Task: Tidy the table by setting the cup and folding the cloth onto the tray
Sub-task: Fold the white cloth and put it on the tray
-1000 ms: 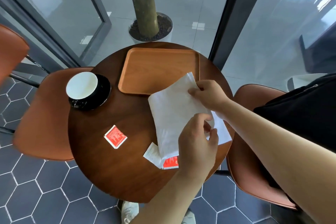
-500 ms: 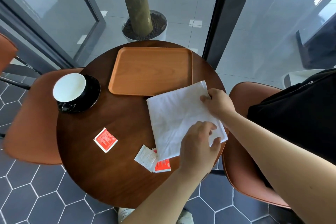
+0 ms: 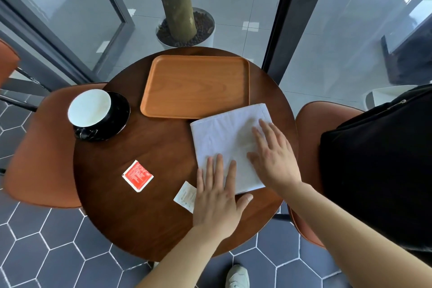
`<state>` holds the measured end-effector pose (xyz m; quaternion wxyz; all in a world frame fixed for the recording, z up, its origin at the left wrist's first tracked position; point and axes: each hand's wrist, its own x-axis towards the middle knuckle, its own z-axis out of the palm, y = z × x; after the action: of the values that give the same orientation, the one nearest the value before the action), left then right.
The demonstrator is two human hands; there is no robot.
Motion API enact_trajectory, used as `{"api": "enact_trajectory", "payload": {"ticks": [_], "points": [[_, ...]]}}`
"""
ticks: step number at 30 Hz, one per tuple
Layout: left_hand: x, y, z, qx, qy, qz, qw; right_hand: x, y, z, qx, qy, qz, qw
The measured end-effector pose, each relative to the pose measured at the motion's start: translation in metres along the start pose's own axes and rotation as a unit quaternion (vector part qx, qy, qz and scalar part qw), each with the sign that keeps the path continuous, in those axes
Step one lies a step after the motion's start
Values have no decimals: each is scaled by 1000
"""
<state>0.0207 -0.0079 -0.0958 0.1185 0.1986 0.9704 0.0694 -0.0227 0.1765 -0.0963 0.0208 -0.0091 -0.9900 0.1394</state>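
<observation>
Pressing down with the left grip (image 3: 217,199), a bare hand laid flat with fingers straight and slightly spread: fingertips on the near edge of the white cloth (image 3: 224,133), palm over the wood, thumb stretched out to the right along that edge. Pressing too with the right grip (image 3: 273,159), likewise flat and fully open, fingers fanned and pointing away and to the left across the right half of the cloth, forearm coming in from the lower right. Nothing pinched or curled round in either. Folded to a rough rectangle and lying on the right side of the round wooden surface (image 3: 140,217), not on the tray (image 3: 196,86); far edge right up against the tray's near right corner, touching or just overlapping, cannot tell which; right edge close to the surface's rim. Across the far middle, the tray. At the left rim, the white cup (image 3: 90,107) upright on a black saucer (image 3: 117,124), with a strip of open wood between saucer and tray. Toward the near left, open wood around a red packet (image 3: 138,175); a white packet (image 3: 185,196) touching the left grip's outer side, partly hidden by it. Beyond the rim, an orange left chair (image 3: 42,147) and a right chair (image 3: 308,128) carrying a black bag (image 3: 374,159).
</observation>
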Motion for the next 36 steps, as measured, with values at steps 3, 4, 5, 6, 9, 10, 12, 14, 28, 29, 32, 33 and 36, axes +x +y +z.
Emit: {"api": "enact_trajectory", "payload": {"ticks": [3,4,5,6,9,10,12,14,28,29,32,33,36], "points": [[3,-4,-1,15,-14,4,1000,-6,2,6,-23,-30,-31,999],[3,-4,-4,8,-19,6,1000,-7,2,4,-21,-34,-28,999],[2,-4,-8,0,-21,7,1000,-8,2,2,-17,-29,-23,999],[0,-5,-14,-11,-14,8,1000,-10,2,-2,-11,-18,-18,1000],[-13,-18,-28,-61,62,35,996,-25,4,-15,15,37,5,999],[-18,-24,-29,-69,84,44,993,-34,6,-18,22,51,22,998],[-26,-33,-31,-72,88,54,992,-53,10,-22,29,55,57,996],[-29,-36,-34,-60,79,65,993,-71,13,-23,33,47,68,996],[-10,-15,-66,67,82,101,989,-87,10,-23,29,1,34,999],[-10,-16,-68,54,85,98,990,-87,10,-24,22,-3,29,999],[-13,-22,-72,1,97,83,992,-80,7,-30,11,-9,16,1000],[-14,-25,-73,-16,108,87,990,-77,5,-31,15,2,11,1000],[-20,-37,-75,-52,138,105,984,-68,3,-36,42,83,-10,996]]}}
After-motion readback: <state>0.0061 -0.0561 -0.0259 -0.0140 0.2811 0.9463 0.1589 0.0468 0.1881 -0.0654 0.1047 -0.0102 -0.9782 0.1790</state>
